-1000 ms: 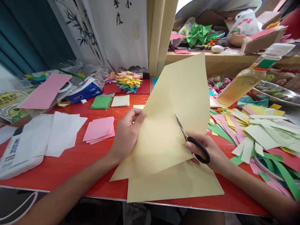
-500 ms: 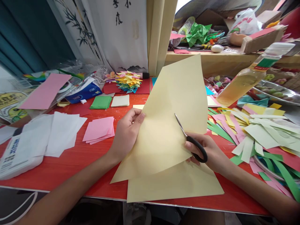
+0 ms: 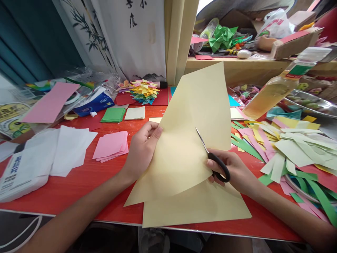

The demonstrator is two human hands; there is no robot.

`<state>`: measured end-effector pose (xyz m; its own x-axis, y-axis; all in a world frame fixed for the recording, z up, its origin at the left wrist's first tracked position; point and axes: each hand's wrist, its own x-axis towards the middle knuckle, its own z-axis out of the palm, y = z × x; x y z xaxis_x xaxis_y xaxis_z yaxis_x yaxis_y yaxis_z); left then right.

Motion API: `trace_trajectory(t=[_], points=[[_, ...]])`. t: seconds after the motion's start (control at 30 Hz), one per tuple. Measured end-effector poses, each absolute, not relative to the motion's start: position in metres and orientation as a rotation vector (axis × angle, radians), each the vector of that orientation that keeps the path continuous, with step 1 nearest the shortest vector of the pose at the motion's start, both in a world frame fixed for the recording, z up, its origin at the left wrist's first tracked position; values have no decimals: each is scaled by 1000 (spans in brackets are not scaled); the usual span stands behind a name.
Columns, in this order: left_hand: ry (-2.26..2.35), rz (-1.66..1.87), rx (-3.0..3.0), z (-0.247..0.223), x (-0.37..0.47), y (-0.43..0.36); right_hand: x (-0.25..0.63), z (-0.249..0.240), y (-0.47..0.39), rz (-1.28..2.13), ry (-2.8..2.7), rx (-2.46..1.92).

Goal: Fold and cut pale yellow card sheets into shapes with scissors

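A large pale yellow sheet [image 3: 181, 151] is held up at a slant by my left hand [image 3: 143, 149], whose thumb and fingers pinch its left edge. My right hand [image 3: 233, 172] grips black-handled scissors [image 3: 221, 167] at the sheet's right side. The scissor blades point up and left across the paper and look closed or nearly so. Under the raised sheet, another pale yellow sheet [image 3: 197, 211] lies at the table's front edge.
Pink squares [image 3: 110, 146], green squares [image 3: 113, 115] and white sheets [image 3: 71, 149] lie at left. A folded-paper stack [image 3: 144, 91] stands behind. Right are paper strips [image 3: 302, 147], a tilted bottle [image 3: 279, 86] and a metal tray [image 3: 316, 102]. The red table [image 3: 105, 186] ends in front.
My right hand and the scissors have moved very slightly left. The right side of the raised sheet has shifted a little left too. My left hand looks almost unchanged.
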<state>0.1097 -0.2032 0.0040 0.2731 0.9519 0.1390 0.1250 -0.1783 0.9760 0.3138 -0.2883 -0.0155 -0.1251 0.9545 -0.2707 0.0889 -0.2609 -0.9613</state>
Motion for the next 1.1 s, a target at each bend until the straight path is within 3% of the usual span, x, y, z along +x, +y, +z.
trace_trajectory(t=[1.1], points=[[1022,876,1550,0,111,-204,318,-21,-288,1324,-1286,-1475]])
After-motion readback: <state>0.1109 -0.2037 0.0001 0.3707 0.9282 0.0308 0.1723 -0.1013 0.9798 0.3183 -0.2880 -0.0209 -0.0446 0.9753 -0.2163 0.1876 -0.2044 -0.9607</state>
